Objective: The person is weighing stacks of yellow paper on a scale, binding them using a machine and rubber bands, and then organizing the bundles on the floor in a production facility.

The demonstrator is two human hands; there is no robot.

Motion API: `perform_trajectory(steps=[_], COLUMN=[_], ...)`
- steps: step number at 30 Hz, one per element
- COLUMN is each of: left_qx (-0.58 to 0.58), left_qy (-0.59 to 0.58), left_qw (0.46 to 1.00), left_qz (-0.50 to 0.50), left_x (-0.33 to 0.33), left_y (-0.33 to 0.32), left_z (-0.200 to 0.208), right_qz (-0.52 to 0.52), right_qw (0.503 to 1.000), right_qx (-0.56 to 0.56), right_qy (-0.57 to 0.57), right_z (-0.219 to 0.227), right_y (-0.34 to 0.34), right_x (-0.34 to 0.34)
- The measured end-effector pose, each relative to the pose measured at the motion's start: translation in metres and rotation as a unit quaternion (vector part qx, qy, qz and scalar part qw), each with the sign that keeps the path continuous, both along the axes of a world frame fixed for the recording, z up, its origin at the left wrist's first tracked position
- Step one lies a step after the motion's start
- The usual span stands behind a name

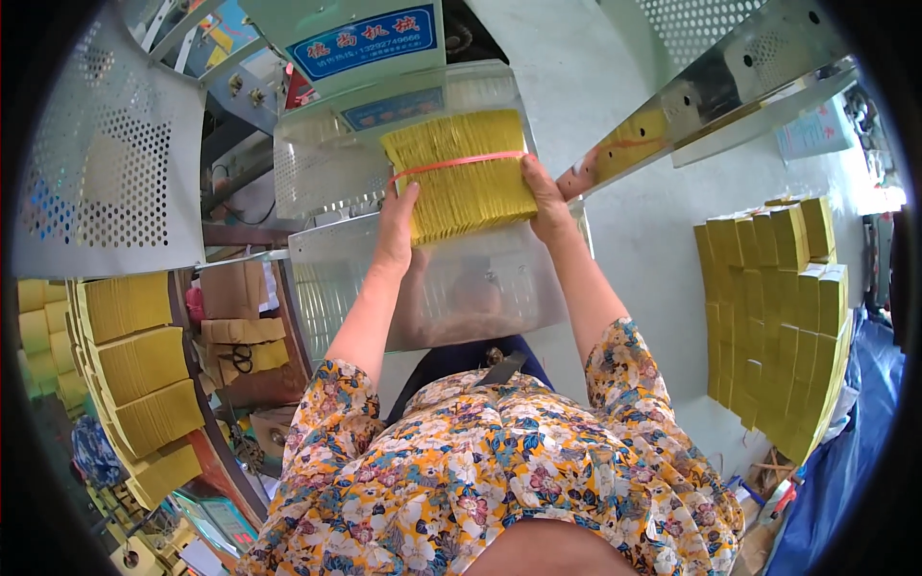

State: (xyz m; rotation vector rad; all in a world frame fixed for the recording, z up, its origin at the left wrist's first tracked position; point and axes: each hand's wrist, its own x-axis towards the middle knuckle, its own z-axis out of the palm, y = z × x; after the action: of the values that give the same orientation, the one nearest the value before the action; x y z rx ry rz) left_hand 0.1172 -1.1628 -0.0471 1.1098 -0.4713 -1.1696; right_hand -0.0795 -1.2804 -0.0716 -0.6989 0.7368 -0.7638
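A thick bundle of yellow paper point(473, 200), its many edges showing, is held level between my two hands over a shiny metal tray point(336, 298). Around its middle runs a red band point(461, 161). My left hand point(395, 228) presses on the left end, thumb up along the side and the other fingers mostly hidden beneath. At the right end my right hand point(547, 204) grips the bundle, its thumb near the band. Whether the bundle's underside touches the metal I cannot tell.
Behind stands a pale green machine point(279, 29) with a blue label. A perforated metal panel point(125, 163) is at left, above stacked yellow bundles point(144, 350) and scissors point(237, 359). A slanted metal rail point(691, 106) crosses upper right. More bundles point(768, 317) form a pile on the right floor.
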Motion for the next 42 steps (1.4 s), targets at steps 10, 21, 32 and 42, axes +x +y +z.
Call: perform_trajectory(steps=[10,21,32,42], left_qx=[0.013,0.056,0.116,0.343], left_qy=[0.007,-0.043,-0.101,-0.474], left_qw=[1.0,0.997,0.988,0.809], left_qz=[-0.002,0.011,0.017,-0.062], left_x=[-0.002,0.004,-0.02,0.006], left_y=[-0.004,0.052,0.156,0.184], left_z=[-0.006,-0.004,0.009,0.021], right_qz=[-0.012,0.029,0.136,-0.029], right_qw=[0.997,0.989,0.89,0.912], right_qx=[-0.076,-0.123,-0.3,-0.209], right_qy=[0.029,0.071,0.315,0.351], right_z=[-0.06,-0.002,0.011,0.003], right_y=[-0.022,0.048,0.134,0.148], right_x=[-0.003,-0.015,-0.063,-0.096])
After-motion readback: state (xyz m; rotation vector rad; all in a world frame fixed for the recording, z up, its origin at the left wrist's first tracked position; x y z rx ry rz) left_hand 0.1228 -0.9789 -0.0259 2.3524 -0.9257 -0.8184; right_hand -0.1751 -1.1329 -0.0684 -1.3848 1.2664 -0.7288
